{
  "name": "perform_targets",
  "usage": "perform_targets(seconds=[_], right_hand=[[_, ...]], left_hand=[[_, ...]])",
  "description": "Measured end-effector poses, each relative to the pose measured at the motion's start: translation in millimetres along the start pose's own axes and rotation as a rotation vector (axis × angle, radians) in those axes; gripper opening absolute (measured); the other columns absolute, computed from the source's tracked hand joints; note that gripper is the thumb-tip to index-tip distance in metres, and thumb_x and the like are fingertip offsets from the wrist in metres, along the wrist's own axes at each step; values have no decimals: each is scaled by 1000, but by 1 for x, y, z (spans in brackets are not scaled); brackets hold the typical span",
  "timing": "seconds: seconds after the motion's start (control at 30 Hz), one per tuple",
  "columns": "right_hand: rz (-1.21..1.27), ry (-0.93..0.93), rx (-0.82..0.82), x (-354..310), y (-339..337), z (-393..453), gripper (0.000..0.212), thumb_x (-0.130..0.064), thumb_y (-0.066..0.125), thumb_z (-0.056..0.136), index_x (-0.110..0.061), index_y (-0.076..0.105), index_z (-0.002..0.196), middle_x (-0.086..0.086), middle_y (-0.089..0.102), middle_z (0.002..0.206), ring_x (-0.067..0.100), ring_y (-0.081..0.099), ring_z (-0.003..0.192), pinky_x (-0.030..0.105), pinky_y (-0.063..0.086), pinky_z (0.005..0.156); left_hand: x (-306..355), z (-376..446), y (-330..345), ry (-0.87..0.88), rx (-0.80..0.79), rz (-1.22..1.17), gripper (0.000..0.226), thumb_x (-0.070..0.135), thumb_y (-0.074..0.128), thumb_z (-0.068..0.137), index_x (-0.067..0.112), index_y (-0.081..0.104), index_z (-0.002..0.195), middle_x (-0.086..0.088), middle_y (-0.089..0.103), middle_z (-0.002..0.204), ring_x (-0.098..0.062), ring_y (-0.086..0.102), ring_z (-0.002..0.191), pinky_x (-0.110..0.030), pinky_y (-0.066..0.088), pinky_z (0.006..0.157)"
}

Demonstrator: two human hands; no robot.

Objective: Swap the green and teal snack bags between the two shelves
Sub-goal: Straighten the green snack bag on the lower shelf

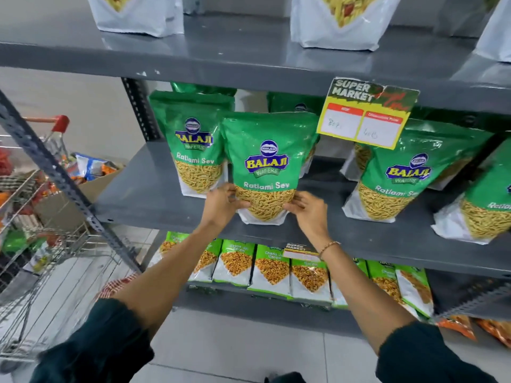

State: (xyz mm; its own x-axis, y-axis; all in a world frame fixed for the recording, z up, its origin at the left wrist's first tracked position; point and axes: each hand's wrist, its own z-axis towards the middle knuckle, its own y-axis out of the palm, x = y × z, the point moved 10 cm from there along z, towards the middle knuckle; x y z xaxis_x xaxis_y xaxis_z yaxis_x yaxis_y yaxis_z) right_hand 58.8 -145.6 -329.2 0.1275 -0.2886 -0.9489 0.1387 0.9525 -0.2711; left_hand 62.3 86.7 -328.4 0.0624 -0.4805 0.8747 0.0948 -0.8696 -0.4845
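Holding one green snack bag (262,167) low down, left hand (224,203) on one side, right hand (307,208) on the other, fingers curled against the bag. Standing upright on the grey middle shelf (143,194), just beside more green bags (193,145). Hanging above it, a yellow price tag (365,114). Waiting off to the left, a shopping cart (41,217).

Even, fairly bright indoor light falls from above. Over your hands, sheen streaks the grey upper shelf (249,45), and glare patches break the glossy green bag (265,161) you grip. Beneath that shelf the bay darkens toward the back. Wide-angle distortion bows the shelf edges; detail softens far left and right of your hands.
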Motion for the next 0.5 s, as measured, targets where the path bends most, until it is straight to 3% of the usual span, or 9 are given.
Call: perform_targets(seconds=[0.07,0.1,0.2,0.27,0.4,0.5], right_hand=[[6,16,51,6,-26,7,24,2,72,70,-7,66,92,5,68,92,-6,65,71,21,56,75],[11,32,72,10,-36,11,24,2,72,71,-7,65,92,6,68,93,-2,66,73,26,56,77],[-8,70,107,17,-55,22,23,4,70,71,1,64,93,9,67,92,12,64,76,30,54,77],[-30,72,105,20,-58,29,23,3,70,72,4,64,93,10,67,91,8,64,72,22,55,73],[-71,62,102,28,-59,39,21,2,72,70,3,65,90,12,69,90,-10,63,61,7,51,62],[-90,69,88,33,-57,44,22,0,73,70,2,64,89,14,70,91,3,66,70,12,53,65]], left_hand=[[20,9,24,18,-41,-1,58,15,81,64,-5,53,112,-14,66,101,-21,63,91,-13,47,65],[27,15,36,19,-61,-13,56,14,82,63,-4,56,109,-13,67,101,-21,62,89,-15,49,67],[33,33,56,19,-58,-34,49,11,85,57,-1,61,98,-21,71,101,-26,66,87,-38,56,80],[31,42,63,2,-54,-49,49,9,85,57,-1,60,99,-21,71,102,-28,67,91,-42,56,83],[31,48,72,-28,-54,-66,49,7,82,61,-2,59,104,-18,69,106,-22,65,93,-29,51,81],[28,49,72,-23,-42,-69,48,10,82,63,-1,58,103,-16,70,106,-21,65,95,-25,49,80]])
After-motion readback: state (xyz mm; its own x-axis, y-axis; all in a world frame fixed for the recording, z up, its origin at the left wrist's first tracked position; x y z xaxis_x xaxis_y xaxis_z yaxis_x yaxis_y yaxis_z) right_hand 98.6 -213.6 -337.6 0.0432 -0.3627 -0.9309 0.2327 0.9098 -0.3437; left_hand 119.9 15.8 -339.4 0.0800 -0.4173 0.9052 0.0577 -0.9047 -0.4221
